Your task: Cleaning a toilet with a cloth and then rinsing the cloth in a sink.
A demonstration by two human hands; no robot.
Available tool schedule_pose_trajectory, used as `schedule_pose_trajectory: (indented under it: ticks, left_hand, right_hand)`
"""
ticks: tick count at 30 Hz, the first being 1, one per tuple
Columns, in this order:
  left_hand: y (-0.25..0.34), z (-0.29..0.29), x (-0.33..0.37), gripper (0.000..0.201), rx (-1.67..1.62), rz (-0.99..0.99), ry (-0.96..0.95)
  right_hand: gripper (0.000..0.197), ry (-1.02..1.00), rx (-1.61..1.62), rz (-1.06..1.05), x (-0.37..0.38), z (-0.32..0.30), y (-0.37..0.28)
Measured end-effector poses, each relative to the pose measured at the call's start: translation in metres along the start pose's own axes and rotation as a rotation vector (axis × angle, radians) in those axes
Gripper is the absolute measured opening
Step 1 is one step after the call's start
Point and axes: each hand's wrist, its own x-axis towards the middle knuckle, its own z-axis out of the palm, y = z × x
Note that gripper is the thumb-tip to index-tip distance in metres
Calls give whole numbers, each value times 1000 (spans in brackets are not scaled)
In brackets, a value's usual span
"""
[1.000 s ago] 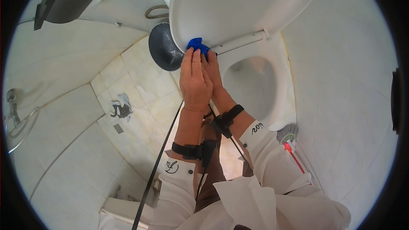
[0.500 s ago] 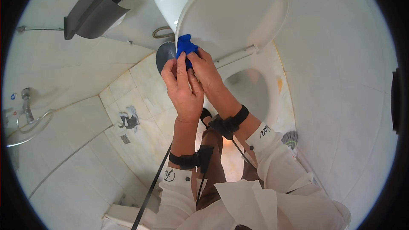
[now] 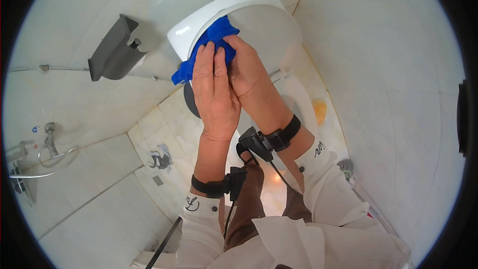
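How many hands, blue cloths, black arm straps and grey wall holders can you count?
Left hand and right hand: 2
Blue cloth: 1
Left arm's black strap and right arm's black strap: 2
Grey wall holder: 1
Total: 6

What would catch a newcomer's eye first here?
First, the bright blue, crumpled cloth touched by the left hand and right hand, at the left edge of the raised, rounded white toilet lid. Then, the curved dark-grey holder at the picture's upper left.
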Motion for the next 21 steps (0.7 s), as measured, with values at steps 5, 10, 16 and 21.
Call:
schedule_pose_trajectory:
  ticks: [5,10,16,21]
  left_hand:
    - [24,18,26,39,-156,-1,-184]
    - [44,40,42,38,-370,-86,-313]
    - [39,73,42,51,-221,312,-337]
    - [35,82,26,58,-241,227,-357]
  right_hand:
    - [24,127,370,-46,-1,0,-47]
    - [32,40,518,-104,21,-47,-63]
    - [33,244,511,-204,21,-79,-72]
    - [29,231,544,-209,13,-81,-64]
